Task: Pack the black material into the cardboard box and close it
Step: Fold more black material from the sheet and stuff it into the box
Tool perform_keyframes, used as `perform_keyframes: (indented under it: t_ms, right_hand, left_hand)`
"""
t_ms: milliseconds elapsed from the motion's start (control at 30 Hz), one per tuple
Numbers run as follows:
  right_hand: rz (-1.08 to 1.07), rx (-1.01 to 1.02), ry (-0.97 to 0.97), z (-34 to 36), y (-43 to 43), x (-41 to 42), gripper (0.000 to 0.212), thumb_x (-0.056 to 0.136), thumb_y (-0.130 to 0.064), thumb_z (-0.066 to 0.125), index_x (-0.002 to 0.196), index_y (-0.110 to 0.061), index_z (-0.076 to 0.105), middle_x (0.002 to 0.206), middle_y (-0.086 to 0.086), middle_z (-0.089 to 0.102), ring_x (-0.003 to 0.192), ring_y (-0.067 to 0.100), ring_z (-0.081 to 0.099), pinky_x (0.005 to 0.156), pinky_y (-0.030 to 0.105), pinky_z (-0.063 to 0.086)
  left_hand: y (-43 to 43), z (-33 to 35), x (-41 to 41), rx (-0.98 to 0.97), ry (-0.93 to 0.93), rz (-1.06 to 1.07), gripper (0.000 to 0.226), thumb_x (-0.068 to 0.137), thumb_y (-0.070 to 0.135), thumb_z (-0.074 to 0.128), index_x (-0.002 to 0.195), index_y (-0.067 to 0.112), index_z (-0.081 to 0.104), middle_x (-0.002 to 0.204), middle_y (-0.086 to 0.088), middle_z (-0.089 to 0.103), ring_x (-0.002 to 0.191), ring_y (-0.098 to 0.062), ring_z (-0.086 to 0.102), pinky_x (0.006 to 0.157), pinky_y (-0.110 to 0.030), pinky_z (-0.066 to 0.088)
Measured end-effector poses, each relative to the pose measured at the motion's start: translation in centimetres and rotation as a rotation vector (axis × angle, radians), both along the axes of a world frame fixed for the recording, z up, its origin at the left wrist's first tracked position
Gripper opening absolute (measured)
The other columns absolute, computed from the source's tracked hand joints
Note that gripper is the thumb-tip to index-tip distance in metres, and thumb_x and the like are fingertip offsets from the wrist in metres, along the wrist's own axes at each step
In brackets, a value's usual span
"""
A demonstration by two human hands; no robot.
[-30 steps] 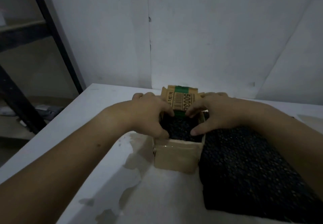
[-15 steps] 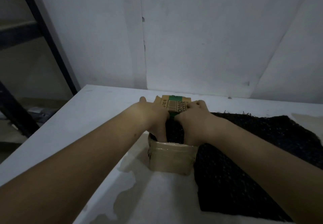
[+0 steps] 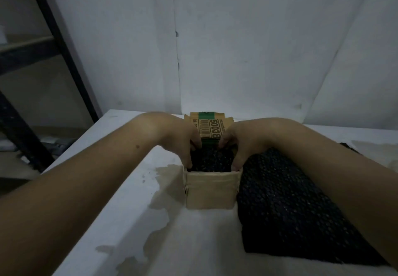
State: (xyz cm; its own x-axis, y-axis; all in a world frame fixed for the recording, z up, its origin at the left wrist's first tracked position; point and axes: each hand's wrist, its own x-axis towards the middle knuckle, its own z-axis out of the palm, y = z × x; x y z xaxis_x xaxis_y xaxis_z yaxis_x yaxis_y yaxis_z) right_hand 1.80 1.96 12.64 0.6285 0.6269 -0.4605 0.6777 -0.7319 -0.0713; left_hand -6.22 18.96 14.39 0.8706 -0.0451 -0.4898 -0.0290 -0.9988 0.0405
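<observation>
A small cardboard box (image 3: 210,190) stands on the white table, its far flap (image 3: 212,128) upright with a barcode label and green tape. Black bubbly material (image 3: 212,160) fills the box's opening. My left hand (image 3: 183,140) reaches down into the left side of the opening, fingers curled onto the material. At the right side my right hand (image 3: 237,144) does the same, fingertips pressed into the black stuff. More of the same black material (image 3: 286,209) lies spread on the table to the right of the box.
The white table (image 3: 120,189) has peeled, stained patches (image 3: 159,202) left of the box. A white wall (image 3: 237,49) rises right behind the table. A dark metal frame (image 3: 62,45) stands off the table's left edge.
Both hands have spread apart from the box's middle to its left and right sides, uncovering the black material between them. The view has shifted slightly.
</observation>
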Motion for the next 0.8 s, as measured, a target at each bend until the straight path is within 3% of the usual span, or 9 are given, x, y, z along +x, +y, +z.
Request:
perform_keyframes:
  t_ms: [133,233,333,467,533,600,700,800]
  right_hand:
    - [0.063,-0.192,-0.25,-1.2,1.9,-1.2,0.069,0.073,-0.048,0.078,0.135,-0.029,0.054,0.127,-0.002,0.059,0.12,0.025,0.05,0.107,0.045,0.03]
    - [0.079,-0.209,-0.379,-3.4,2.8,-1.5,0.041,0.079,-0.03,0.071,0.117,-0.023,0.06,0.117,0.003,0.058,0.122,0.028,0.042,0.109,0.047,0.022]
    - [0.109,-0.169,-0.486,-4.8,2.8,-1.8,0.019,0.08,-0.017,0.062,0.097,-0.021,0.054,0.116,0.007,0.058,0.123,0.03,0.04,0.111,0.046,0.021]
    - [0.089,-0.161,-0.42,-5.2,2.5,-1.2,0.035,0.076,-0.021,0.065,0.111,-0.022,0.062,0.122,0.01,0.054,0.13,0.031,0.033,0.114,0.049,0.017]
    - [0.041,-0.152,-0.272,-4.7,2.1,-0.3,0.055,0.07,-0.041,0.071,0.122,-0.026,0.06,0.131,0.01,0.049,0.135,0.032,0.028,0.116,0.052,0.016]
    - [0.009,-0.155,-0.123,-3.2,1.4,0.2,0.084,0.058,-0.064,0.069,0.134,-0.032,0.052,0.14,0.005,0.047,0.136,0.029,0.032,0.115,0.052,0.025]
    - [-0.006,-0.031,0.054,-1.1,0.1,0.6,0.101,0.053,-0.073,0.068,0.143,-0.034,0.044,0.145,-0.006,0.046,0.132,0.018,0.042,0.111,0.042,0.037]
    - [-0.013,0.084,0.078,-1.0,-0.5,0.3,0.101,0.056,-0.08,0.07,0.142,-0.032,0.048,0.143,-0.012,0.05,0.127,0.012,0.048,0.11,0.038,0.038]
  left_hand:
    - [-1.0,-1.4,0.6,0.131,-0.014,-0.015,0.059,0.079,0.044,0.076,0.134,0.029,0.06,0.121,0.004,0.065,0.102,-0.017,0.061,0.084,-0.03,0.052]
    - [-1.8,-2.8,1.0,0.22,-0.031,-0.02,0.039,0.082,0.035,0.071,0.119,0.023,0.064,0.102,0.001,0.066,0.081,-0.016,0.058,0.064,-0.027,0.046]
    - [-2.2,-4.1,1.1,0.281,-0.079,-0.024,0.031,0.086,0.025,0.063,0.116,0.022,0.062,0.101,0.0,0.06,0.083,-0.019,0.05,0.073,-0.031,0.036]
    - [-1.7,-4.3,0.9,0.219,-0.106,-0.019,0.032,0.084,0.023,0.059,0.116,0.025,0.062,0.104,-0.002,0.058,0.088,-0.022,0.045,0.077,-0.033,0.032]
    - [-1.0,-4.4,0.9,0.165,-0.137,-0.018,0.034,0.083,0.025,0.059,0.117,0.03,0.062,0.106,-0.001,0.058,0.098,-0.029,0.043,0.077,-0.034,0.036]
    - [-0.4,-4.6,1.1,0.099,-0.189,-0.023,0.036,0.08,0.025,0.061,0.115,0.033,0.062,0.103,0.0,0.059,0.104,-0.033,0.04,0.081,-0.037,0.042]
    - [0.1,-3.2,1.2,-0.057,-0.104,0.024,0.047,0.069,0.038,0.07,0.116,0.037,0.065,0.102,0.008,0.064,0.1,-0.021,0.054,0.091,-0.043,0.051]
    - [0.4,-1.9,1.2,-0.215,0.021,0.073,0.072,0.058,0.054,0.077,0.127,0.038,0.063,0.117,0.016,0.066,0.107,-0.009,0.06,0.1,-0.038,0.049]
